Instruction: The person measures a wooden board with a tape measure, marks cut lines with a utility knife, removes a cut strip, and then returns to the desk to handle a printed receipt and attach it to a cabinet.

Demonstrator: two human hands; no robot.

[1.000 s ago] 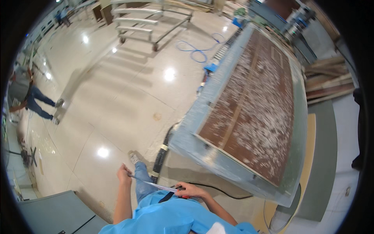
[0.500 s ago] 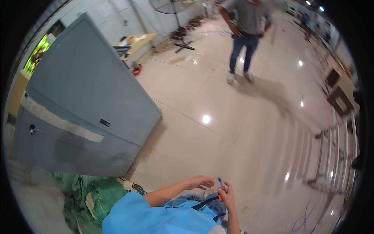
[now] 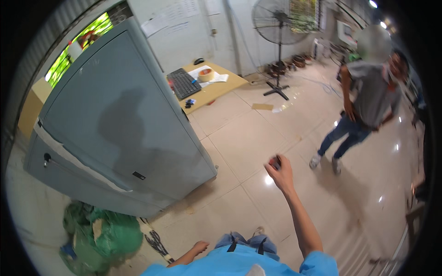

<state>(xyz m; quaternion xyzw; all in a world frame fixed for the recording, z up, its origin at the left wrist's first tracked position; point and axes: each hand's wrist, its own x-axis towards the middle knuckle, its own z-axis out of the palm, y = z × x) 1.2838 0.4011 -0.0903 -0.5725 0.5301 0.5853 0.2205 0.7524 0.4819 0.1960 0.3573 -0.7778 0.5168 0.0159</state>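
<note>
Seeing first a crumpled green heap [image 3: 117, 232] on the floor [image 3: 239, 142] before the foot of a tall grey cabinet [image 3: 99, 154], with a dark shadow [image 3: 125, 117] cast on the cabinet's front. Noting a dark coiled cord [image 3: 155, 240] right of the heap, near the cabinet's lower edge. Finding a black keyboard [image 3: 185, 85] beyond the cabinet's right edge on a yellowish worktop [image 3: 215, 93], with a roll of tape [image 3: 206, 75] lying on papers [image 3: 221, 78] just beside it. Keeping the left hand [image 3: 200, 247] on the near side of the cabinet's base, apart from it, fingers looking curled; cannot tell whether pressed together on anything. Seeing a black standing fan [image 3: 280, 18] farther right of the cabinet, past the worktop. Holding the right hand [image 3: 282, 175] out to the right of the cabinet, well apart from it, thumb and fingers closed around a small dark-and-red object [image 3: 275, 163], partly hidden in the grip. Seeing also a person [image 3: 368, 96] in grey shirt and jeans, farthest right of the cabinet.
</note>
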